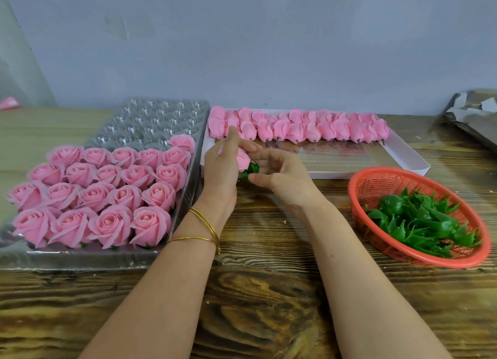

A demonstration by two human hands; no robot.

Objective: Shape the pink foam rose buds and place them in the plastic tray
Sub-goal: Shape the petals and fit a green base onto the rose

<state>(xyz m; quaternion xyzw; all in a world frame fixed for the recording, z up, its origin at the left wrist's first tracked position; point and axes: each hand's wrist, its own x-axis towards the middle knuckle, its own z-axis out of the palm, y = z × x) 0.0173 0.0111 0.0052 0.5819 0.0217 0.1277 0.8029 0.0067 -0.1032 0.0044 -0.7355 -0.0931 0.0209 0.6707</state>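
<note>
My left hand (220, 167) grips a closed pink foam rose bud (243, 158) above the table, its fingers curled round the petals. My right hand (282, 173) pinches the green calyx (251, 170) at the bud's base. To the left lies the clear plastic tray (150, 121), its near rows filled with several opened pink roses (107, 191); the far cells are bare. Behind my hands a white flat box (403, 154) holds a row of several closed pink buds (309, 127).
A red plastic basket (376, 181) with several green calyxes (425, 221) sits at the right on the wooden table (269, 291). Crumpled grey packaging (473, 111) lies at the far right. A grey wall stands behind. Gold bangles circle my left wrist.
</note>
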